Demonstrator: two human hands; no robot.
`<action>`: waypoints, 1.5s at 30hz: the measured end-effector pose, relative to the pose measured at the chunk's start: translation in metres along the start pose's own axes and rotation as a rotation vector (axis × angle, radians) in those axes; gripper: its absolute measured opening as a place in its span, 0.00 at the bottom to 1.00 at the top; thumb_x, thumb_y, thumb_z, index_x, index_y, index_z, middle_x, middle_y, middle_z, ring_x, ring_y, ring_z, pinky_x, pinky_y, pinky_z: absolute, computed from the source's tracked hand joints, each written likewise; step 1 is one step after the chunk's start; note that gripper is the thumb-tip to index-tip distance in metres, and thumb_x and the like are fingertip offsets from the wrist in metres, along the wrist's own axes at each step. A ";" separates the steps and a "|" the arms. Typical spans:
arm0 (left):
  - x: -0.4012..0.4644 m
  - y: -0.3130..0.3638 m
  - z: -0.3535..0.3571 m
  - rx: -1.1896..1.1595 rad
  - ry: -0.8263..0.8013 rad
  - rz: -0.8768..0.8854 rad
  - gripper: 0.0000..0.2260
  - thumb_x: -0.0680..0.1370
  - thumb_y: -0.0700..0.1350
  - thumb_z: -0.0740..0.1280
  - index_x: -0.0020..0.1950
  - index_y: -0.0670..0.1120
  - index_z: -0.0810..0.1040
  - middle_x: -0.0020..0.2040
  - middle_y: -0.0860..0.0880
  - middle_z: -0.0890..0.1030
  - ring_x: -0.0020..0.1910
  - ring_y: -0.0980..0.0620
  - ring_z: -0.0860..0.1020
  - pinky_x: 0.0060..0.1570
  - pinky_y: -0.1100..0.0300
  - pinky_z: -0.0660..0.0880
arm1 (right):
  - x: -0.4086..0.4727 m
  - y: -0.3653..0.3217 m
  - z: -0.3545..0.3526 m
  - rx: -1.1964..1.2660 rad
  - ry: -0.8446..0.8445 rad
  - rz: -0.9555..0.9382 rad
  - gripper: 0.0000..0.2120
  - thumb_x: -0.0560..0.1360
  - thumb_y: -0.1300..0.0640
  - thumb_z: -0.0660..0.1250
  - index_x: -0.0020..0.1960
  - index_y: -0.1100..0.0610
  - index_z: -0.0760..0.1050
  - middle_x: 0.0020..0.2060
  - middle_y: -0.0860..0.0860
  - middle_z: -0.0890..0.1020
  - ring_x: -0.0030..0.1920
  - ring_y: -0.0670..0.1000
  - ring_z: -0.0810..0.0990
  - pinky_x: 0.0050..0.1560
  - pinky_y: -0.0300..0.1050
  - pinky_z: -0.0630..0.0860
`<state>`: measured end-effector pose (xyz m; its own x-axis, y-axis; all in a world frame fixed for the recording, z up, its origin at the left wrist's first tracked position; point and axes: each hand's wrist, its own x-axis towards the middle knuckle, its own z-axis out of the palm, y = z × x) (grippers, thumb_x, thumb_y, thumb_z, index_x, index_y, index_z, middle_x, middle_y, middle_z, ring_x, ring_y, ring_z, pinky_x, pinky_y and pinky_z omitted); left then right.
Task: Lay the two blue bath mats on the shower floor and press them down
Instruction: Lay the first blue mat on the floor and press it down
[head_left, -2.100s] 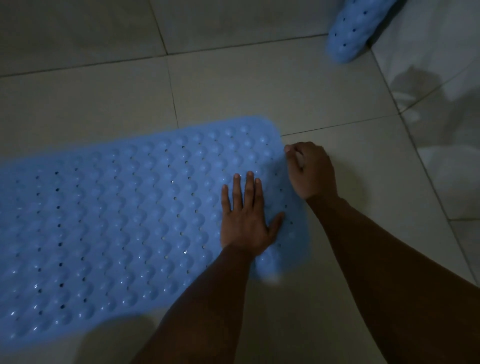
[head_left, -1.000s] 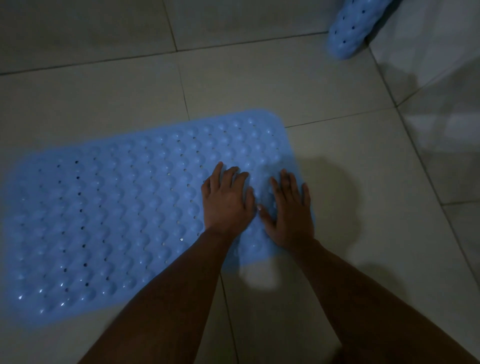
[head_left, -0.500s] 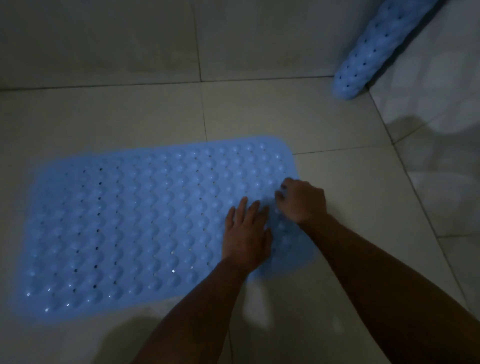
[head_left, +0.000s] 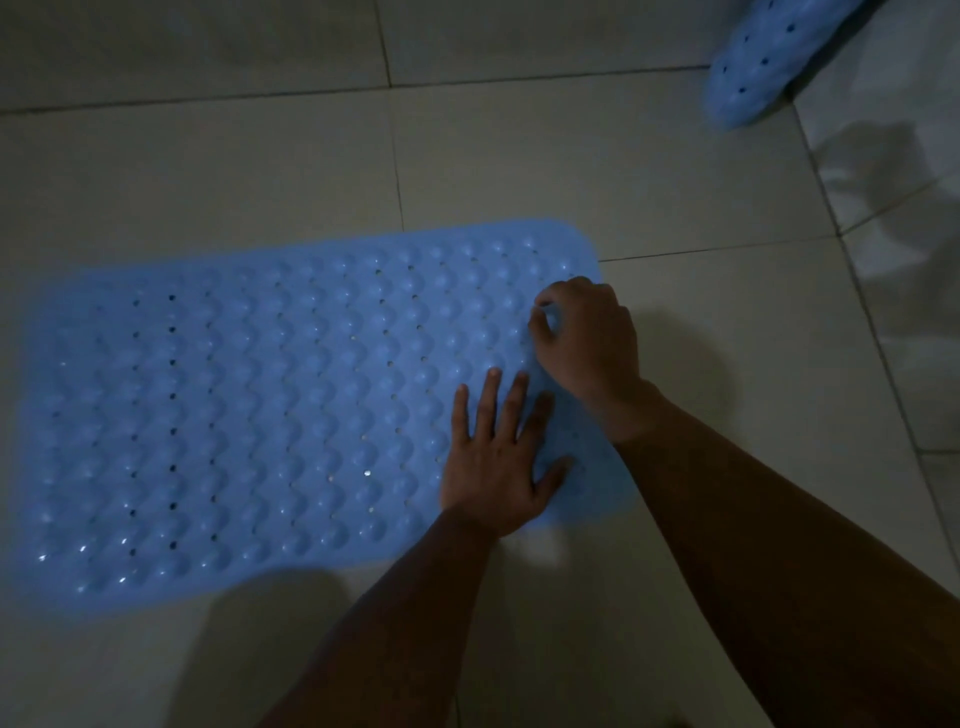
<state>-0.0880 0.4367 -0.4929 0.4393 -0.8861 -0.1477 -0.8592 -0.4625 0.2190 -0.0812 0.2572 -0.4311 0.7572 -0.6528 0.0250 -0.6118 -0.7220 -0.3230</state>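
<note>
On the tiled shower floor (head_left: 519, 156), head view: one blue bath mat (head_left: 260, 405) lies unrolled and flat, long axis running left to right, bumpy surface with small holes facing up. Light is dim. Its right end reaches just past a grout line that crosses the floor.

Left hand (head_left: 493, 467) rests palm-down on the mat near its right end, fingers spread wide and flat against the bumps, holding nothing. Right hand (head_left: 587, 338) sits just beyond it at the mat's far right corner, fingers curled into a narrow grip with thumb and fingertips pinched at the mat surface (whether a fold of mat is actually caught between them, cannot tell). The two hands are close, nearly touching.

Second blue bath mat (head_left: 753, 62) stands rolled up at the floor's far right corner, leaning against the wall (head_left: 909, 208), well apart from the flat mat.
</note>
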 end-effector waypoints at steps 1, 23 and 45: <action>0.000 0.000 -0.001 -0.002 -0.004 0.003 0.35 0.82 0.70 0.47 0.84 0.51 0.58 0.85 0.44 0.51 0.84 0.39 0.43 0.77 0.31 0.47 | -0.002 0.000 -0.001 0.007 0.003 -0.007 0.09 0.77 0.49 0.65 0.53 0.51 0.80 0.50 0.51 0.82 0.54 0.58 0.79 0.49 0.52 0.74; -0.061 -0.146 -0.069 -0.074 0.293 -0.222 0.19 0.78 0.52 0.60 0.64 0.49 0.80 0.64 0.46 0.81 0.74 0.38 0.71 0.67 0.41 0.72 | -0.158 -0.111 0.090 -0.070 -0.193 -0.125 0.35 0.79 0.36 0.57 0.80 0.53 0.62 0.82 0.58 0.56 0.82 0.60 0.50 0.77 0.70 0.50; -0.071 -0.156 -0.057 -0.195 0.285 -0.274 0.20 0.80 0.53 0.59 0.68 0.48 0.78 0.70 0.45 0.77 0.78 0.40 0.65 0.74 0.39 0.66 | -0.157 -0.120 0.095 -0.189 -0.234 -0.077 0.40 0.78 0.29 0.49 0.81 0.52 0.58 0.82 0.59 0.55 0.82 0.61 0.50 0.77 0.71 0.50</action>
<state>0.0295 0.5699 -0.4616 0.7224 -0.6903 0.0400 -0.6473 -0.6547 0.3903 -0.1048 0.4687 -0.4864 0.8218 -0.5396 -0.1826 -0.5655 -0.8116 -0.1467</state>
